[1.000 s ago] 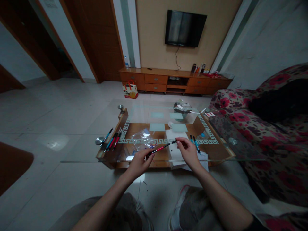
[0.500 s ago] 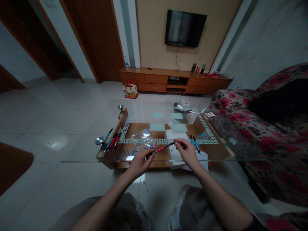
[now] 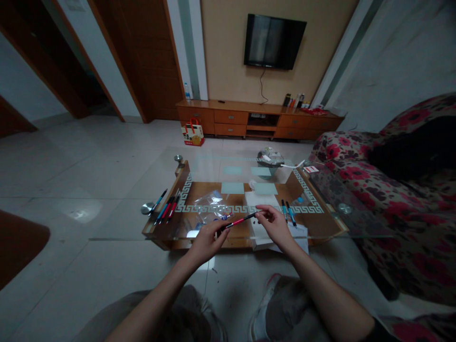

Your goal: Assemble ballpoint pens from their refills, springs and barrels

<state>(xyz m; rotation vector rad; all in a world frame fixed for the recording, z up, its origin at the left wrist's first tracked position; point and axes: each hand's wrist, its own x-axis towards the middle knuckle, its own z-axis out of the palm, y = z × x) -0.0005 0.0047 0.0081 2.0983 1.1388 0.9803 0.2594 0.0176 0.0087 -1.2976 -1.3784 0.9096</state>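
Above the near edge of the glass coffee table (image 3: 117, 223), a red and black pen (image 3: 240, 221) is held between my two hands, slightly slanted. My left hand (image 3: 208, 238) pinches its left end. At its black right end, the thumb and fingertips of my right hand (image 3: 273, 224) are closed. Several blue, red and black pens (image 3: 166, 209) lie together on the glass to the left. Right of my right hand lie two blue and black pens (image 3: 290, 213), side by side.
A clear plastic bag (image 3: 210, 205) and a white box (image 3: 258, 202) show around the table's middle. Toward the far right stands a cluttered dark tray (image 3: 270, 156). A flowered sofa (image 3: 342, 152) borders the right side; a TV cabinet (image 3: 228, 117) stands beyond.
My right hand has shifted slightly left and down along the pen's black end. My left hand and the pens lying on the table stay in place.
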